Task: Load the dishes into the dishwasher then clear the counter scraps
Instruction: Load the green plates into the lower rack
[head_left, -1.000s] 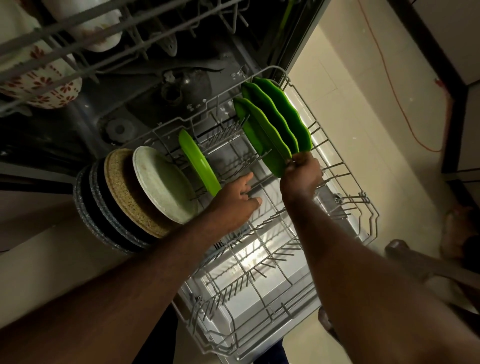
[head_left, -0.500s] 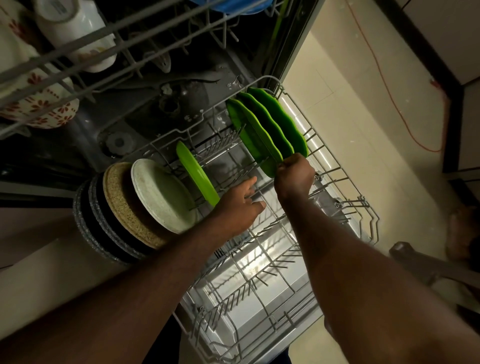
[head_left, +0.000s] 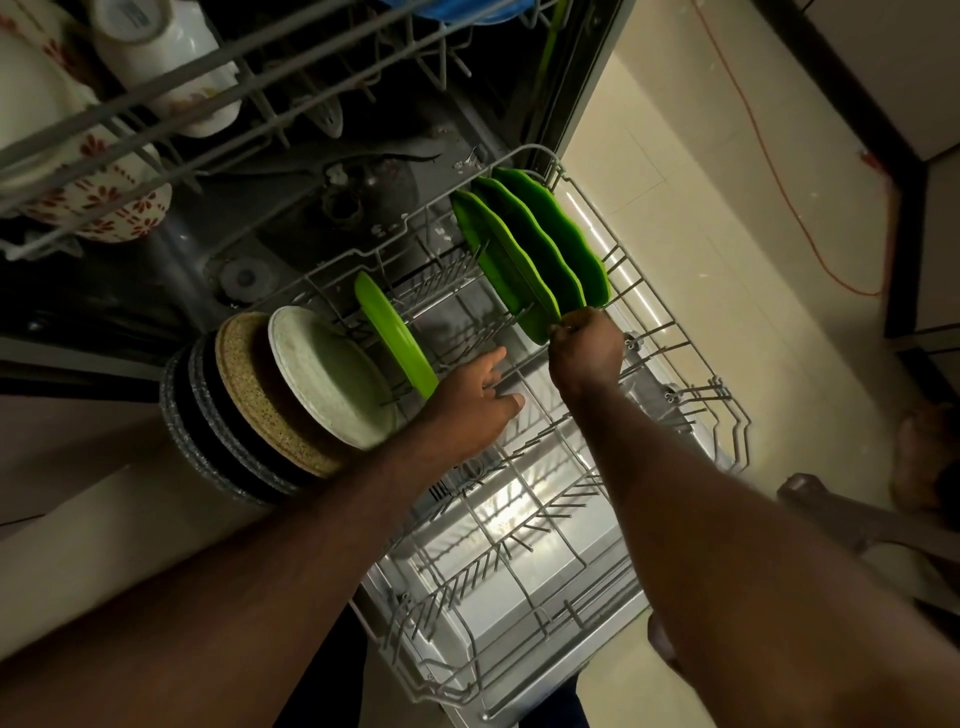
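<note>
The dishwasher's lower rack (head_left: 691, 364) is pulled out below me. Three dark green wavy plates (head_left: 540, 249) stand upright in its far right corner. My right hand (head_left: 587, 351) grips the near rim of the frontmost of them. A bright green plate (head_left: 395, 332) stands alone in the tines to the left. A cream plate (head_left: 327, 374), a speckled tan plate (head_left: 244, 384) and dark grey plates (head_left: 202, 441) stand in a row at the rack's left side. My left hand (head_left: 472, 400) rests with relaxed fingers on the rack wires between the green plates, holding nothing.
The upper rack (head_left: 156, 104) hangs above at the top left with white cups and a red-flowered bowl (head_left: 104, 208). Beige floor tiles lie to the right, with an orange cord (head_left: 779, 197) across them. A dark cabinet edge stands at the far right.
My right hand has settled a little lower and leftward with the frontmost green plate. My left hand stays on the rack wires. The view has tilted, showing more of the upper rack.
</note>
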